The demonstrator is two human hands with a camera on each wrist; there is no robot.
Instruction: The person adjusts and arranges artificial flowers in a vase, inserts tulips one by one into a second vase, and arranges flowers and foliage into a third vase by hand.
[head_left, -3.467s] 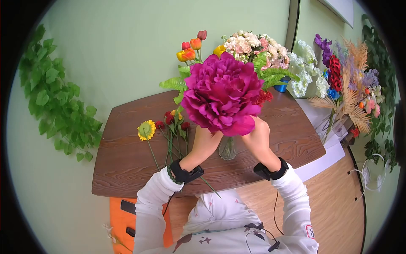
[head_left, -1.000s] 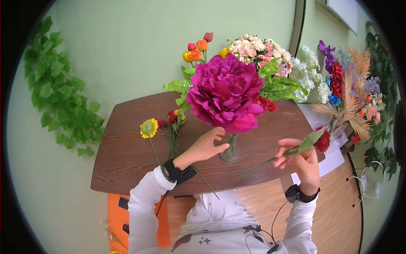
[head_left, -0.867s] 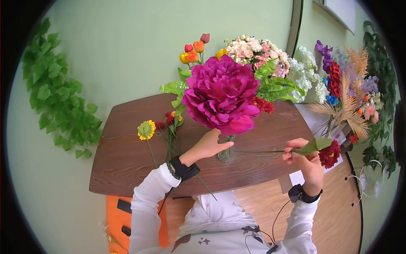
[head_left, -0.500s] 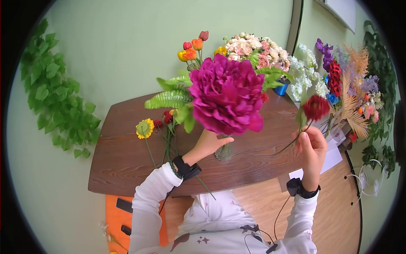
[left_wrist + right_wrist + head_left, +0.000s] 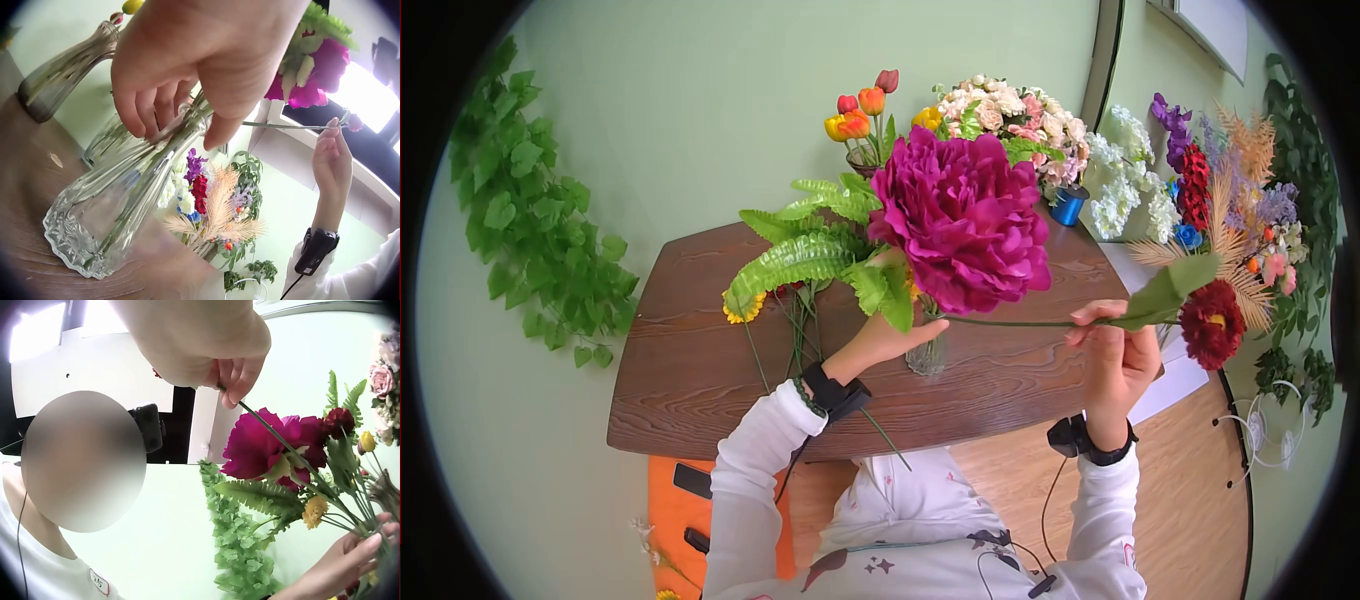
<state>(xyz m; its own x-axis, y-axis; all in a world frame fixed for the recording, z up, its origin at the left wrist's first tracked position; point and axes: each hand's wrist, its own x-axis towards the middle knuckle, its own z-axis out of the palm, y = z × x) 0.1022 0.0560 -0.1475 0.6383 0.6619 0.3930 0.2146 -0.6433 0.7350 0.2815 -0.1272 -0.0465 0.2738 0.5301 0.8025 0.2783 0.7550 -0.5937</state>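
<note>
My right hand (image 5: pixel 1120 365) pinches the stem of a dark red flower (image 5: pixel 1212 325), whose yellow centre and green leaf show. The stem lies nearly level and its far end runs behind my left hand's thumb at the vase mouth. My left hand (image 5: pixel 885 340) grips the flower stems (image 5: pixel 350 509) at the neck of a clear ribbed glass vase (image 5: pixel 94 225) standing on the table. A large magenta peony (image 5: pixel 965 220) fills the right of this bunch, with green fern leaves (image 5: pixel 795 260) spread to the left. The right wrist view also shows a yellow flower (image 5: pixel 315 511) among them.
Loose stems and a yellow flower (image 5: pixel 743 305) lie on the brown table (image 5: pixel 690 400) at left. Orange tulips (image 5: pixel 855 125), a cream-pink bouquet (image 5: pixel 1000 105) and a blue spool (image 5: pixel 1068 205) stand behind. More flowers (image 5: pixel 1220 220) stand at right; an orange mat (image 5: pixel 670 510) lies below.
Earlier both hands were at the bunch; now the right holds the dark red flower off to the right, its stem swung level. The fern leaves have shifted left and the peony right under my left hand.
</note>
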